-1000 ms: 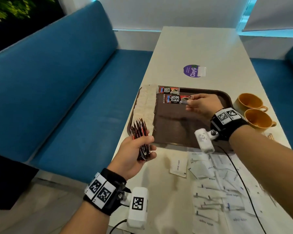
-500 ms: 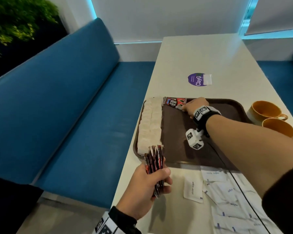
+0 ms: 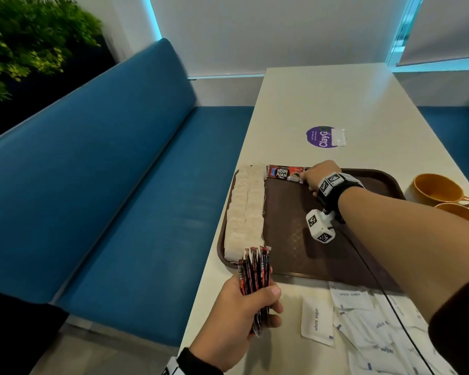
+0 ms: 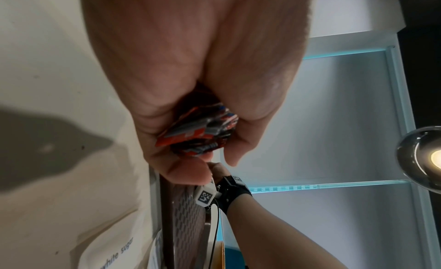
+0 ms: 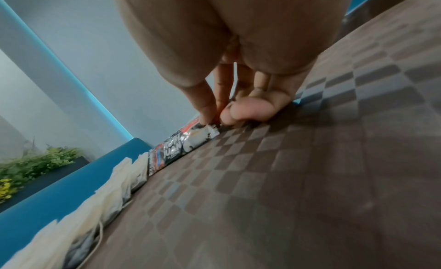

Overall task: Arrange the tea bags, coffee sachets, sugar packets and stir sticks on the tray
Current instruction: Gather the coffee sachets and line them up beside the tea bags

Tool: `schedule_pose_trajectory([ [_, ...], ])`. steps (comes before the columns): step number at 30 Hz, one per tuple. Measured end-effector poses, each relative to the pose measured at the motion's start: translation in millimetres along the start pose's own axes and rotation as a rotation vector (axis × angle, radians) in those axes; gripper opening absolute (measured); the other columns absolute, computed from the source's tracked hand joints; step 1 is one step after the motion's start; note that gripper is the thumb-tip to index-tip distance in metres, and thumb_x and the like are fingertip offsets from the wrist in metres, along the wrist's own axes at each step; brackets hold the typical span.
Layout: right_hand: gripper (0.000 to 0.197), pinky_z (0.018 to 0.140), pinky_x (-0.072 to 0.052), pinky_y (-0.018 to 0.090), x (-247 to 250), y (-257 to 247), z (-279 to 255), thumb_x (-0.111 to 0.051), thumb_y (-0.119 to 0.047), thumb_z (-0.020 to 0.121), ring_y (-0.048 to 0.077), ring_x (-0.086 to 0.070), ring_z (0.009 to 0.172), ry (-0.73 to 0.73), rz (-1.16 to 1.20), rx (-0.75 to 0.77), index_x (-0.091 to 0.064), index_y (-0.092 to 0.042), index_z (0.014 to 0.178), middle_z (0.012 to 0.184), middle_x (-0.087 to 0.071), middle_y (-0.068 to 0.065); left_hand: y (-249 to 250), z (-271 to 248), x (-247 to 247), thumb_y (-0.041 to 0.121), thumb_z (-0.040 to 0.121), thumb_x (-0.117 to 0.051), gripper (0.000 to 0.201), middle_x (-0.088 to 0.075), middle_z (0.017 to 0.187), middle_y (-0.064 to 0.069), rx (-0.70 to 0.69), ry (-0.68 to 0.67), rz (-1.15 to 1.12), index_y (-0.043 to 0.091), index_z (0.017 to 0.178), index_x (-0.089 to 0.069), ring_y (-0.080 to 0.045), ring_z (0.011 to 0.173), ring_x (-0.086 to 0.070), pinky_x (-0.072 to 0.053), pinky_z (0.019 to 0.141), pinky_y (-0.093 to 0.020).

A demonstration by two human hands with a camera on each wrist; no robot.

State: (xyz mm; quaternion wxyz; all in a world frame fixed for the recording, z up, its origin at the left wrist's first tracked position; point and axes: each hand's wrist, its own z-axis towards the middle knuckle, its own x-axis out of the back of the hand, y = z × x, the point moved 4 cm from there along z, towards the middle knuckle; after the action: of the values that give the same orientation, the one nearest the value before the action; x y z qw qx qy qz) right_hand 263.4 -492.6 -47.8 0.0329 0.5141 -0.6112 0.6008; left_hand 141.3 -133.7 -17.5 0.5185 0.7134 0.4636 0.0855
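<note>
Right grip (image 3: pixel 318 175) pinches the end of a red-and-black Kopi Juan coffee sachet (image 3: pixel 284 172) lying at the far edge of the brown plastic tray (image 3: pixel 374 180), just beside two rows of pale paper tea bags (image 3: pixel 245 209) along the tray's left side. Left grip (image 3: pixel 238 318) curls round a bundle of red coffee sachets (image 3: pixel 255 272) held upright over the cream counter (image 3: pixel 322 104). White sugar packets (image 3: pixel 363 320) lie scattered nearer (some overlapping); two orange ceramic cups (image 3: pixel 439 189) stand right of the tray.

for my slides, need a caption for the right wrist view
Right hand fingertips on a coffee sachet beside tea bags on the tray.
</note>
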Motion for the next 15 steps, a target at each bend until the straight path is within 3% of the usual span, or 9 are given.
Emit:
schedule_pose_trajectory([
  [3,0.025,0.079,-0.058,0.03,4,-4,-3,-0.052,-0.015,0.101,0.025,-0.072,0.087,-0.005,-0.112,0.029,-0.068,-0.008,0.118,0.101,-0.072,0.006,0,0,1,0.013,0.079,-0.077,0.046,-0.065,0.086,-0.01,0.001,-0.002,0.003,0.002,0.119,-0.059,-0.026,0.079,-0.064,-0.053,0.066,-0.037],
  [7,0.013,0.075,-0.06,0.033,5,-8,2,-0.059,-0.014,0.098,0.027,-0.071,0.082,-0.016,-0.155,0.035,-0.068,-0.007,0.105,0.094,-0.071,0.009,0,0,3,0.016,0.075,-0.078,0.05,-0.066,0.087,-0.009,-0.003,0.001,0.012,0.003,0.12,-0.059,-0.025,0.079,-0.064,-0.054,0.066,-0.037],
  [11,0.035,0.085,-0.062,0.045,-2,-5,9,-0.078,-0.034,0.088,0.033,-0.074,0.088,0.018,-0.154,0.035,-0.074,-0.001,0.101,0.093,-0.076,0.014,-1,1,3,0.016,0.073,-0.08,0.05,-0.066,0.088,-0.009,0.007,0.008,0.002,0.004,0.118,-0.061,-0.026,0.078,-0.064,-0.054,0.065,-0.037],
  [13,0.044,0.083,-0.063,0.044,-4,-4,10,-0.082,-0.046,0.082,0.031,-0.075,0.081,0.02,-0.157,-0.001,-0.075,-0.004,0.096,0.085,-0.076,0.013,-1,1,4,0.014,0.073,-0.08,0.049,-0.067,0.087,-0.009,0.015,0.013,-0.009,0.004,0.118,-0.062,-0.026,0.078,-0.065,-0.054,0.065,-0.037],
  [15,0.048,0.081,-0.063,0.043,-1,-5,3,-0.083,-0.045,0.081,0.032,-0.075,0.081,-0.002,-0.135,-0.029,-0.075,-0.001,0.097,0.085,-0.076,0.014,-1,1,3,0.014,0.073,-0.08,0.049,-0.066,0.086,-0.009,0.019,0.014,-0.011,0.004,0.118,-0.062,-0.026,0.078,-0.065,-0.054,0.065,-0.037],
])
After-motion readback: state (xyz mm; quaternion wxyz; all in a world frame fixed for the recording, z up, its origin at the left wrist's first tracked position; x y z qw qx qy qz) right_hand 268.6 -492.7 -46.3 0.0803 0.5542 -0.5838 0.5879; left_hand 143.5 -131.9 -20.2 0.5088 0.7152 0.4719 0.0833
